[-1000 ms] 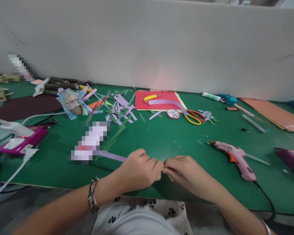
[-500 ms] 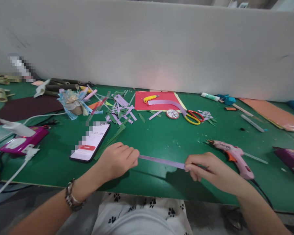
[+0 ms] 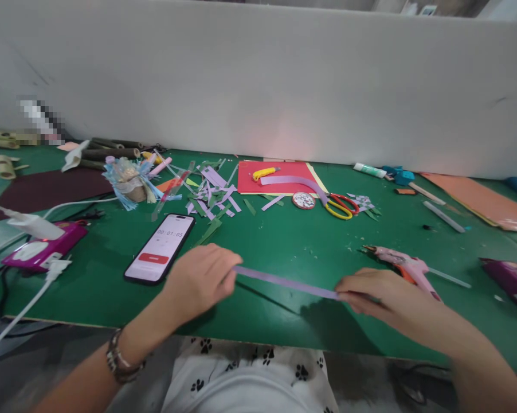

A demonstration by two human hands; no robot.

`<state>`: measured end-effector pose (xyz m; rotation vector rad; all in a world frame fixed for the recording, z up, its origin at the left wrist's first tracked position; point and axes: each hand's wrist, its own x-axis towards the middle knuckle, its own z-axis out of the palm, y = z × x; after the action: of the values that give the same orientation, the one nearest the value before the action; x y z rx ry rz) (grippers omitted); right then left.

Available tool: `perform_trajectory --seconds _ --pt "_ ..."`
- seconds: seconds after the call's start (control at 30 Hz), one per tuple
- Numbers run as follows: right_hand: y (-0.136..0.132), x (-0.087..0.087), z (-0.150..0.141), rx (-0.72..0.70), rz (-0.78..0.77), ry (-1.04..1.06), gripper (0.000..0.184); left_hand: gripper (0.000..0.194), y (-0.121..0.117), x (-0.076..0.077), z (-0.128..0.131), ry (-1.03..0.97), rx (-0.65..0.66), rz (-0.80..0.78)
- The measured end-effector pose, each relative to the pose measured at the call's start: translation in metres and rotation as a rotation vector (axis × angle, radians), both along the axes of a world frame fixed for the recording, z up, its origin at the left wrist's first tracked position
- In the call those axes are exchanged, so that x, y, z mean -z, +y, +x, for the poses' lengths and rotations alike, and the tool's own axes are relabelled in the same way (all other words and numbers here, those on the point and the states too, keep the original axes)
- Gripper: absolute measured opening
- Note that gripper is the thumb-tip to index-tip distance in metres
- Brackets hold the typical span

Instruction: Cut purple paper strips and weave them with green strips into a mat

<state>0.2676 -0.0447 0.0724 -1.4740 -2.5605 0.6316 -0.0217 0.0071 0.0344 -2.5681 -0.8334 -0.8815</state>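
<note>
Purple strip crosswise, apparently taut

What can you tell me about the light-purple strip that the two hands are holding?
The long, narrow, flat light-purple strip looks like paper, plain on the side that shows. It is nearly straight, apparently pulled fairly taut between the bare left hand and the bare right hand, sloping down toward the right in the picture. Its ends are hidden in the hands. It appears to be held just above the green tabletop.
</note>
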Motion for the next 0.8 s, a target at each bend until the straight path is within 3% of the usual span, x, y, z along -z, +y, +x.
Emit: perform_trajectory --seconds 0.17,0.27,0.33,0.6,0.7,0.8 --pt "0.005 -0.009 -0.030 -0.157 0.036 -0.025 0.033 0.037 -0.012 -0.009 0.037 0.025 0.297 -0.440" --pt "0.006 -0.010 -0.030 -0.152 0.086 0.005 0.031 0.031 -0.011 -0.008 0.037 0.087 0.365 -0.730" --pt "0.007 -0.005 -0.031 -0.136 0.160 -0.005 0.030 0.029 -0.009 -0.006 0.033 0.097 0.351 -0.806" --pt "0.011 0.033 -0.068 -0.147 0.572 0.061 0.022 0.028 -0.009 -0.003 0.044 0.150 0.190 -0.634" --pt "0.015 0.038 -0.073 -0.130 0.647 0.097 0.022 0.032 -0.011 -0.001 0.047 0.139 0.201 -0.585" --pt "0.018 0.039 -0.070 -0.125 0.710 0.086 0.021 0.038 -0.011 0.003 0.046 0.142 0.185 -0.439"
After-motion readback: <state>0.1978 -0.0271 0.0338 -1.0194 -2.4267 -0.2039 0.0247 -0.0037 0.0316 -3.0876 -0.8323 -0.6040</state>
